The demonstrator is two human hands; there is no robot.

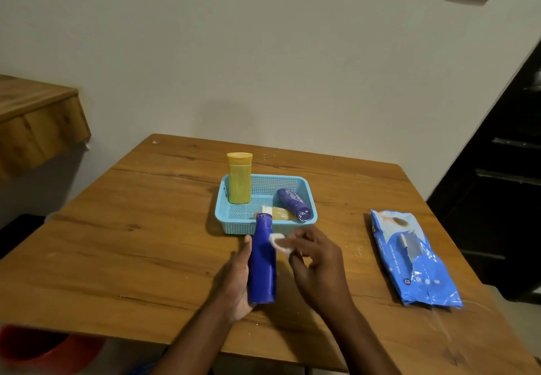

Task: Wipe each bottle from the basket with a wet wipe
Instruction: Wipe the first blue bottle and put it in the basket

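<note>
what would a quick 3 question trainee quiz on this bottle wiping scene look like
1. True or false: the left hand holds the blue bottle.
2. How many bottles are in the light blue basket?
3. The right hand pinches: A) a wet wipe B) the wet wipes pack C) a cap

Key: 1 true; 2 three: yellow bottle upright, purple bottle and pale yellow bottle lying; 3 A.

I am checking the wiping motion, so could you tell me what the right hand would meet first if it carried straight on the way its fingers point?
Most likely the blue bottle: the right hand pinches the wipe right beside its upper body.
</note>
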